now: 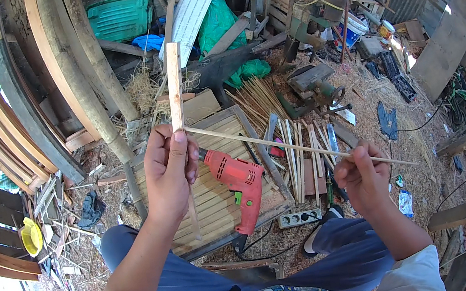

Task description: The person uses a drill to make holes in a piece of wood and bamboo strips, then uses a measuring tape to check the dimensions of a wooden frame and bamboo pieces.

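My left hand [168, 161] is closed around a squared wooden strip [174, 79], which stands roughly upright and runs on below the fist. A thin wooden stick [262, 140] slants down to the right from beside my left thumb. Its left end touches or sits in the strip; I cannot tell which. Near its other end, my right hand [363, 177] pinches the stick between thumb and fingers. Below and between the hands, a red power drill [239, 176] with a green trigger lies on a slatted wooden panel [212, 228]. The drill's tip is partly behind my left hand.
Several loose sticks [302, 162] lie right of the panel, with a white power strip [299, 218] nearer me. Beyond are a bundle of thin sticks [262, 100] and a metal vise [315, 92]. Long boards [62, 68] lean at the left. Wood shavings cover the floor.
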The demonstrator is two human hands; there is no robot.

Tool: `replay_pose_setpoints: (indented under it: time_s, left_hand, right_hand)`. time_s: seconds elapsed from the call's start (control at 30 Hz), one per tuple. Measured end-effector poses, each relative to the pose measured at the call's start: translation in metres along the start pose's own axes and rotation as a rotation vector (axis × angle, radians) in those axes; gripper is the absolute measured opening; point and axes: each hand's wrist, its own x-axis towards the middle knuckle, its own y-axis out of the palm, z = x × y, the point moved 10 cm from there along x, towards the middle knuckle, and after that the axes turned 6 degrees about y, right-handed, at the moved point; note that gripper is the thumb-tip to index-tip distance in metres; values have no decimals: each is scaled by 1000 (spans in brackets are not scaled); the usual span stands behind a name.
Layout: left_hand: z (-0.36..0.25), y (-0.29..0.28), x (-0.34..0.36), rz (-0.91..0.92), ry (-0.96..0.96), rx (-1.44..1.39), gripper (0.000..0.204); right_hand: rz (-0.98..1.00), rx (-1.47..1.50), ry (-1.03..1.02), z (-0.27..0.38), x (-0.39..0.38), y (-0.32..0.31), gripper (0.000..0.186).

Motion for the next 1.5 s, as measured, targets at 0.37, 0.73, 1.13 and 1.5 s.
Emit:
replay_pose_setpoints:
  time_s: [0.37, 0.73, 1.13, 1.5]
  left_hand:
    - [-18, 2, 0, 62, 70, 114, 16]
    - [-12, -9, 1, -48, -16, 158, 23]
    - [7, 18, -12, 111, -63, 58, 24]
    - [6, 18, -12, 198, -91, 3, 17]
  right_hand:
    - [-15, 160, 367, -50, 15, -5, 35]
    - [528, -605, 393, -24, -9, 39, 41]
    - [144, -1183, -585, 17, -8, 57, 34]
    - [76, -1243, -884, 62, -16, 67, 20]
